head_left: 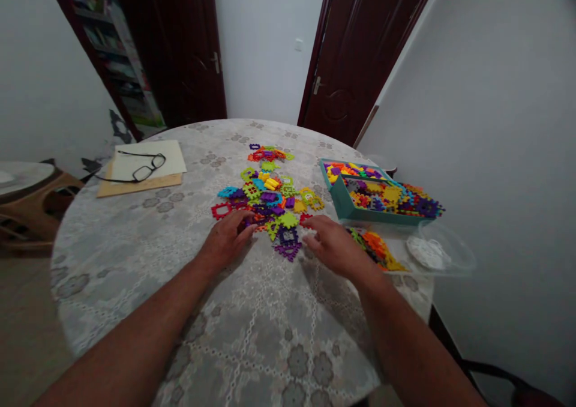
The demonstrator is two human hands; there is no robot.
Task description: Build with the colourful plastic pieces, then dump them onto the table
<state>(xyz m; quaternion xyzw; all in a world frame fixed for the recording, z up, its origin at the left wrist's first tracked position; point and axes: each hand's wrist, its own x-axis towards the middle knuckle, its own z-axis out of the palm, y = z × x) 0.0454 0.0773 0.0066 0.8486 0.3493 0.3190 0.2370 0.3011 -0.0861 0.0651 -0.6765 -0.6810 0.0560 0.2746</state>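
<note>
Okay, two bare hands at the near side of a loose heap of plastic pieces (274,200), mid-table; the heap is the clock centre, twelve pointing away from the person. Left hand (229,234) at eight o'clock: fingers curled, tips at the heap's edge among dark purple pieces; can't tell if it grips one. Right hand (332,244) at four: open, thumb and fingers apart, index tip right by a small red piece (305,218), no grip visible.

Between the hands, at about five: purple triangular piece (288,251) at the near end. Red square frame (221,211) just off nine, yellow-green piece (310,197) at three. Red-orange cluster (269,155) at twelve, a bit apart from the main heap.

Progress, as a judgement: looks early. Pieces overlap in no clear order; whether any are joined is too small to tell. Plenty sit unused at three: teal box (382,216) filled with mixed pieces, a second teal tray (324,171) behind it. More pieces in the clear tray (407,230) toward four, with a white bundle, (428,254) too blurred to name.

Further out: black glasses (144,171) on paper (173,155) near nine, patterned cloth over the round table (252,317), dark doors (355,53) at eleven and one.
</note>
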